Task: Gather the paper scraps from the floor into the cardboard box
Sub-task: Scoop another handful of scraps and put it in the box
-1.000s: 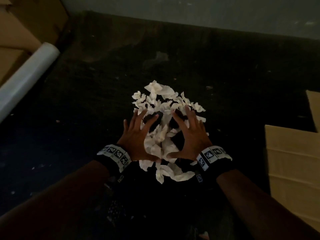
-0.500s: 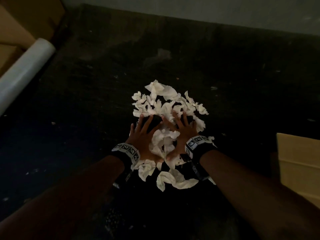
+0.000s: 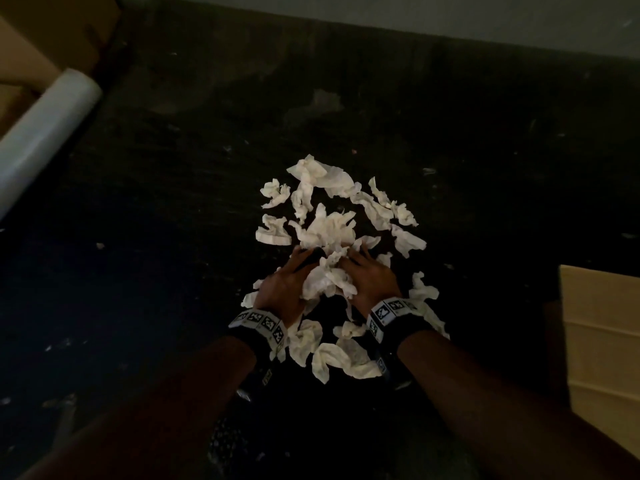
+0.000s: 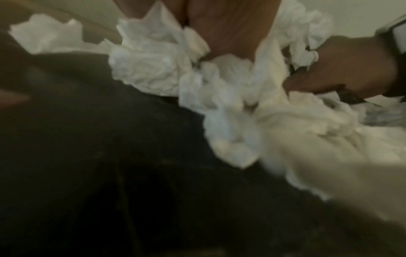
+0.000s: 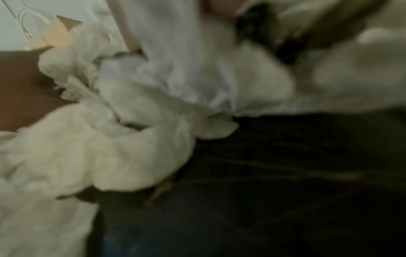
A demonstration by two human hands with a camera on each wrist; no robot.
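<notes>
White crumpled paper scraps (image 3: 329,230) lie in a heap on the dark floor (image 3: 173,237), straight ahead in the head view. My left hand (image 3: 287,285) and right hand (image 3: 370,278) sit side by side at the heap's near edge, fingers curled into it. Between the palms they hold a wad of scraps (image 3: 327,280). More scraps (image 3: 346,358) lie loose between my wrists. The cardboard box (image 3: 602,341) stands at the right edge. Scraps (image 4: 153,66) fill the blurred left wrist view, where the right hand (image 4: 342,69) digs into the paper. Scraps (image 5: 110,147) also fill the right wrist view.
A white roll (image 3: 45,133) lies at the far left against stacked cardboard (image 3: 41,36). A pale wall (image 3: 450,12) closes off the floor at the back. Small specks of debris dot the floor on the left.
Both hands, spread flat over the heap a second ago, have drawn together and curled their fingers, bunching a wad of scraps between them. The box has slid toward the right edge of the view.
</notes>
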